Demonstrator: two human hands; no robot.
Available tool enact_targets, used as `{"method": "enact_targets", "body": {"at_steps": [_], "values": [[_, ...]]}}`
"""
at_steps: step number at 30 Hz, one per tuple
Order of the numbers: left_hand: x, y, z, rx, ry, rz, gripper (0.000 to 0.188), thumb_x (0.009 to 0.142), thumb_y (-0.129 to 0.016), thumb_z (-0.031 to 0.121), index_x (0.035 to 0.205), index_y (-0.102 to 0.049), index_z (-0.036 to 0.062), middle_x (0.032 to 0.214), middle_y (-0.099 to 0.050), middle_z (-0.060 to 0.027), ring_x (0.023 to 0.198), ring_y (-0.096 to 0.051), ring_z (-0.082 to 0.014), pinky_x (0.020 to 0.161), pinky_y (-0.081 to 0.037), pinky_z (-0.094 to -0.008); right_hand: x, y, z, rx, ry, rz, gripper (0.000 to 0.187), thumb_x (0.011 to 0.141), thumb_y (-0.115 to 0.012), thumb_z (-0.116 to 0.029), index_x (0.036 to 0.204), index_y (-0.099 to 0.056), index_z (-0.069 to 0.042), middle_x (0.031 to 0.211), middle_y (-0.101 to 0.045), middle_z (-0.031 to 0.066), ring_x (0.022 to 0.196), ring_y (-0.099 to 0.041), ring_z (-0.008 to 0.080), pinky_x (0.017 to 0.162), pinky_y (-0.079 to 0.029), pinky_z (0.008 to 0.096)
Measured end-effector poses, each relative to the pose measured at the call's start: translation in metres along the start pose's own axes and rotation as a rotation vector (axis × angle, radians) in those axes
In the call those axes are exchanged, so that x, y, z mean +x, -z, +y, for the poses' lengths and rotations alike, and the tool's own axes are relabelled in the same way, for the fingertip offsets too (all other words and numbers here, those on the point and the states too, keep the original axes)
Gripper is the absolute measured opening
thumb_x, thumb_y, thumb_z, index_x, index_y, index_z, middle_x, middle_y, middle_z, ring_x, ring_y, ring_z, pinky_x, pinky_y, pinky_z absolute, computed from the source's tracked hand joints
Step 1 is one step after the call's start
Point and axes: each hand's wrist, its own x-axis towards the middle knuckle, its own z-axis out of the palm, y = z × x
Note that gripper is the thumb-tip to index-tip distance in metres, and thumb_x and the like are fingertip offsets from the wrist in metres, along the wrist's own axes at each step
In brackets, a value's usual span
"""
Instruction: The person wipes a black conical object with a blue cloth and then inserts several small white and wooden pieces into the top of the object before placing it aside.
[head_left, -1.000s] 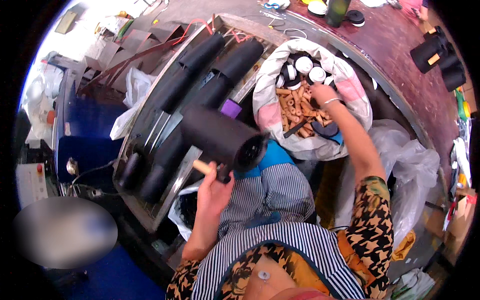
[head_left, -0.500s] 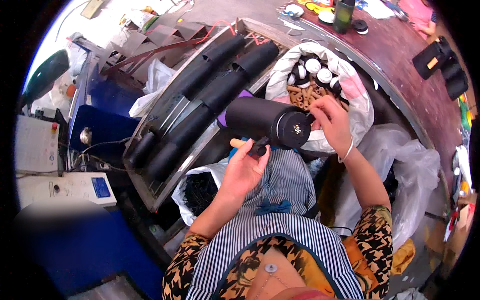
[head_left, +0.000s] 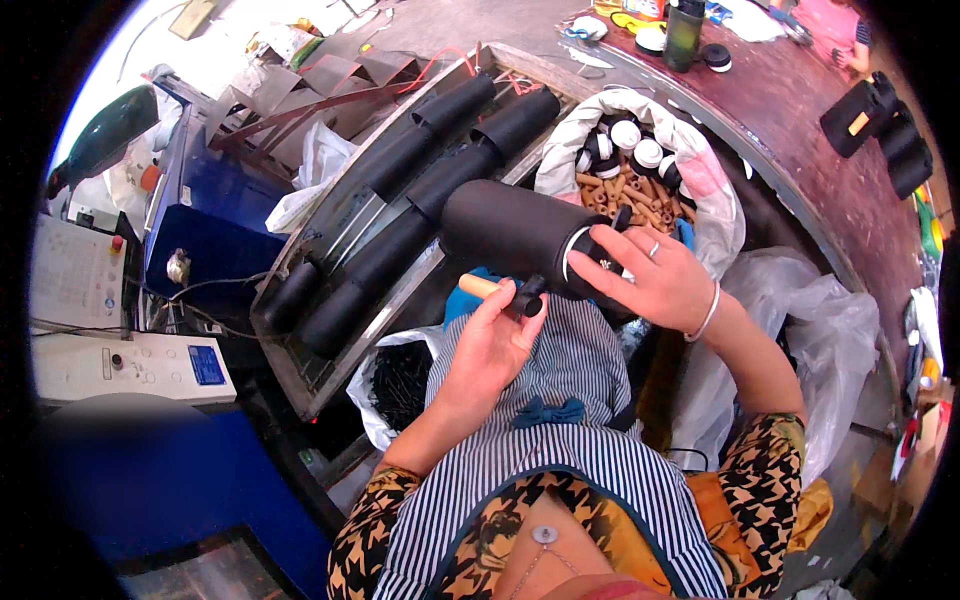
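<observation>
Right hand (head_left: 662,283) is clasping the lid (head_left: 604,262) of a black bottle (head_left: 515,222), body extending beyond left hand (head_left: 490,348). Left is holding a tan rod (head_left: 479,286) and black fitting (head_left: 530,297). Sack (head_left: 722,230) of tan tubes (head_left: 650,200) is standing beyond right hand; tray (head_left: 388,315) of black cylinders (head_left: 375,258) is lying past left.

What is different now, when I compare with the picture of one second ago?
The right hand withdrew from the white sack, came back toward the body and now touches the right end of the black cylinder. The cylinder shifted right, toward the sack. The left hand still holds the tan piece and small black piece.
</observation>
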Motion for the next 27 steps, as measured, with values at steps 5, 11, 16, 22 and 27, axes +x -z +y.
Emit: {"method": "enact_targets", "body": {"at_steps": [5,11,16,22,27], "values": [[0.017,0.011,-0.004,-0.060,-0.038,0.046,0.014,0.093,-0.061,0.008,0.103,-0.056,0.0006,0.111,-0.061,-0.0133,0.103,-0.061,-0.0261,0.096,-0.054,-0.0376,-0.003,-0.022,0.000,0.029,-0.291,0.013,0.075,0.075,-0.064,-0.048,0.139,-0.049,-0.010,0.109,-0.057,0.0127,0.085,-0.060,0.0249,0.067,-0.054,0.0332],[0.030,0.009,0.002,-0.071,-0.124,0.137,0.015,0.091,-0.063,0.006,0.103,-0.056,0.0005,0.108,-0.062,-0.0127,0.102,-0.061,-0.0247,0.095,-0.054,-0.0383,0.021,-0.031,-0.042,0.604,-1.144,-0.301,0.084,0.085,-0.068,-0.043,0.148,-0.031,-0.002,0.105,-0.063,0.0185,0.090,-0.064,0.0337,0.076,-0.051,0.0354],[0.038,0.016,0.005,0.015,-0.194,0.144,0.013,0.090,-0.065,0.005,0.100,-0.058,0.0045,0.100,-0.062,-0.0072,0.102,-0.060,-0.0219,0.097,-0.052,-0.0411,0.009,-0.045,-0.020,0.524,-0.677,0.234,0.086,0.080,-0.073,-0.037,0.146,-0.031,-0.001,0.130,-0.054,0.0225,0.122,-0.050,0.0390,0.105,-0.037,0.0458],[0.035,0.010,-0.007,0.178,-0.336,0.005,0.007,0.093,-0.060,0.004,0.100,-0.058,0.0024,0.105,-0.060,-0.0087,0.102,-0.059,-0.0202,0.097,-0.051,-0.0415,-0.020,-0.092,-0.037,0.496,-0.935,0.158,0.097,0.081,-0.071,-0.042,0.152,-0.016,-0.004,0.122,-0.057,0.0276,0.099,-0.062,0.0417,0.085,-0.050,0.0464],[0.043,0.002,-0.027,0.992,-0.730,-0.217,0.025,0.087,-0.064,-0.001,0.106,-0.048,0.0040,0.117,-0.052,-0.0096,0.108,-0.054,-0.0199,0.096,-0.046,-0.0349,-0.030,-0.102,-0.055,2.000,-1.217,0.685,0.048,0.101,-0.050,-0.035,0.133,-0.043,0.000,0.095,-0.067,0.0149,0.076,-0.068,0.0207,0.067,-0.056,0.0354]]}}
